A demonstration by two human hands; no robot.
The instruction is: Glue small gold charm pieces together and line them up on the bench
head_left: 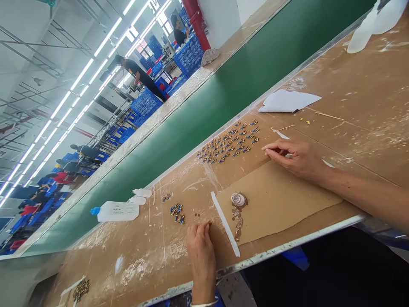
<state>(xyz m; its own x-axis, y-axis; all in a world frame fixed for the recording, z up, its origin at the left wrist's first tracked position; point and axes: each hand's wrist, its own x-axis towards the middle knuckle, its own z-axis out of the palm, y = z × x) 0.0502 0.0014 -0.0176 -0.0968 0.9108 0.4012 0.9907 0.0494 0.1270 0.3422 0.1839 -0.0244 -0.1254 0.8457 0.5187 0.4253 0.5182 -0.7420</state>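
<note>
My right hand hovers over the right part of a tan cardboard sheet, thumb and fingertips pinched together; whatever is between them is too small to make out. To its left, small blue-and-gold pieces stand in loose rows on the table. My left hand rests on the tabletop near the front edge, fingers loosely bent and nothing visible in them. Just beyond its fingertips lie two tiny dark discs and a small heap of blue-and-gold pieces. A round whitish lump sits on the cardboard, with small brownish bits trailing below it.
White tape runs along the cardboard's left edge. A blue-capped bottle lies at left, near smaller bottles. White paper is at the back, before a green belt. A gold pile lies lower left. People work beyond.
</note>
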